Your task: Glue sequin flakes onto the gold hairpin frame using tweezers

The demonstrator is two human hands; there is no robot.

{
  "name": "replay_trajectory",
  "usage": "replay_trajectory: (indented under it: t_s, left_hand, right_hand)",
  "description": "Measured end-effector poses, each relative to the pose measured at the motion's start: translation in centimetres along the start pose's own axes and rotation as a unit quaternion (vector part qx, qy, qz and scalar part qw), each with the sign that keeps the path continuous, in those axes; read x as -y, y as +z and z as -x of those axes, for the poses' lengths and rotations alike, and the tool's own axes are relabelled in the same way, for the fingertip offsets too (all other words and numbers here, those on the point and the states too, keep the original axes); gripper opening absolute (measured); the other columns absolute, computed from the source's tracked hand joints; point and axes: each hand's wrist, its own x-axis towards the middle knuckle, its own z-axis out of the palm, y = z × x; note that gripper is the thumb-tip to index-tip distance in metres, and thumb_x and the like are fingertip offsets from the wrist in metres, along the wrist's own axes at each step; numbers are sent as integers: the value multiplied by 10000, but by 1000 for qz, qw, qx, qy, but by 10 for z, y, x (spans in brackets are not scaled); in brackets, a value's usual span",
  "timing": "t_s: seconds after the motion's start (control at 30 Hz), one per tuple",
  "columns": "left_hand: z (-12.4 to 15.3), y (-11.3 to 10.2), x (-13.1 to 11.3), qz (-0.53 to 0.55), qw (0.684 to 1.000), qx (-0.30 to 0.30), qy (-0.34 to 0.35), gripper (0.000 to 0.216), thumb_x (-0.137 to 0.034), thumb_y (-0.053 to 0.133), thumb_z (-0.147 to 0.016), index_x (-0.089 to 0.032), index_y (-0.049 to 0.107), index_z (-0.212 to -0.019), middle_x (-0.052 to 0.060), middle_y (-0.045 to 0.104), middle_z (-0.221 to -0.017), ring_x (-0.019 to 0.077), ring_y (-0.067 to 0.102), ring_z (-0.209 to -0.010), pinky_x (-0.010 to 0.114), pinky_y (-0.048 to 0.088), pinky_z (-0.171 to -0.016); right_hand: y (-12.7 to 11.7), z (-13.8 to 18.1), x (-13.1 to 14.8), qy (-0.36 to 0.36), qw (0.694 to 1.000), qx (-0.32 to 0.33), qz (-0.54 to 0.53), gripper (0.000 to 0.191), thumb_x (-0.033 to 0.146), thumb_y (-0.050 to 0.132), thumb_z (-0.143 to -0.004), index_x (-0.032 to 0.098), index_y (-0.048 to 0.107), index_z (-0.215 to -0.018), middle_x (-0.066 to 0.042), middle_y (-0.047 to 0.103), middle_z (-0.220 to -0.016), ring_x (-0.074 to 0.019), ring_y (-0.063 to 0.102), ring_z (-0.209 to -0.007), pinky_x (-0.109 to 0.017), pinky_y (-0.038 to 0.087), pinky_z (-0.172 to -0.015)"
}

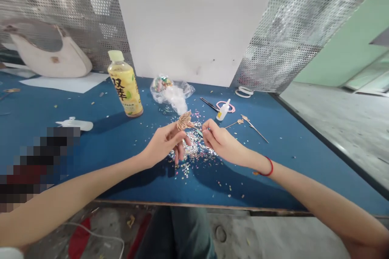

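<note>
My left hand (165, 143) holds a gold wire ornament (184, 121) between thumb and fingers, above a scatter of shiny sequins (194, 145) on the blue table. My right hand (220, 139) is closed in a pinch on a thin, slender tool with a pale green part (199, 132), its tip pointing at the ornament. The tool's exact kind is too small to make out. To the right of my right hand lie two gold hairpins with decorated heads, one (257, 129) long and one (234, 124) partly behind the hand.
A small white glue bottle (223, 111) stands by a pink ring (232, 107) and black tweezers (209, 104). Behind the sequins sits a clear plastic bag (173, 91). A yellow drink bottle (126, 87) and a white handbag (51, 58) are at left. A white board (191, 24) stands behind.
</note>
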Motion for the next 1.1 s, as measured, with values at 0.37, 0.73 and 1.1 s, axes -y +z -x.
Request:
replay_trajectory:
  t_s: [0.37, 0.73, 1.1]
  left_hand:
    - [-19, -40, -4, 44, 990, -131, 31, 292, -409, 591, -894, -178, 575, -716, 9, 600, -653, 88, 563, -471, 204, 468, -411]
    - [-31, -54, 12, 29, 985, -160, -52, 202, -352, 558, -897, -189, 533, -781, -5, 588, -577, 95, 493, -371, 214, 383, -341]
    - [-33, -60, 14, 92, 974, -195, -66, 246, -331, 544, -958, -195, 469, -766, -15, 582, -553, 68, 493, -442, 168, 416, -427]
  right_hand:
    - [-9, -12, -24, 30, 973, -46, 222, 362, 453, 367, -967, 210, 416, -704, -32, 531, -622, -135, 406, -566, -333, 277, -595]
    - [-4, -9, -41, 24, 943, 65, 325, 250, 326, 400, -957, 202, 427, -741, -40, 536, -654, -121, 331, -531, -323, 214, -549]
    - [3, -2, -42, 9, 946, 56, 321, 228, 338, 383, -967, 183, 504, -852, -38, 510, -659, -125, 342, -516, -335, 149, -574]
